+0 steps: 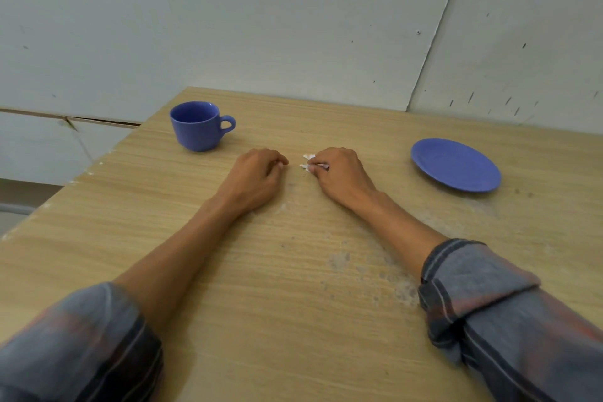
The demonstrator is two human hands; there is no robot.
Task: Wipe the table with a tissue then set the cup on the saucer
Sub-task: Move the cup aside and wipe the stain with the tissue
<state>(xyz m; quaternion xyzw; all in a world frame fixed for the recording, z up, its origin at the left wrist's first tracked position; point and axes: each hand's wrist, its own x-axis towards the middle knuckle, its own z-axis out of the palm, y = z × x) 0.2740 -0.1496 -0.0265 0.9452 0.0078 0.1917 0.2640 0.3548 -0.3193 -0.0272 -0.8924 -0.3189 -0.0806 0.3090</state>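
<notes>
A blue cup (198, 126) stands upright at the back left of the wooden table (293, 320), its handle pointing right. A blue saucer (455, 164) lies flat at the right, well apart from the cup. My right hand (341, 171) rests on the table between them and grips a small crumpled white tissue (308, 161), most of it hidden under the fingers. My left hand (257, 174) rests on the table just left of the tissue, fingers loosely curled and holding nothing. A narrow gap separates the two hands.
Pale dusty smears mark the tabletop near my right forearm (401, 290) and toward the saucer. A grey-white wall (293, 26) stands right behind the table. The table's left edge (81, 178) runs diagonally, with a drop beyond it.
</notes>
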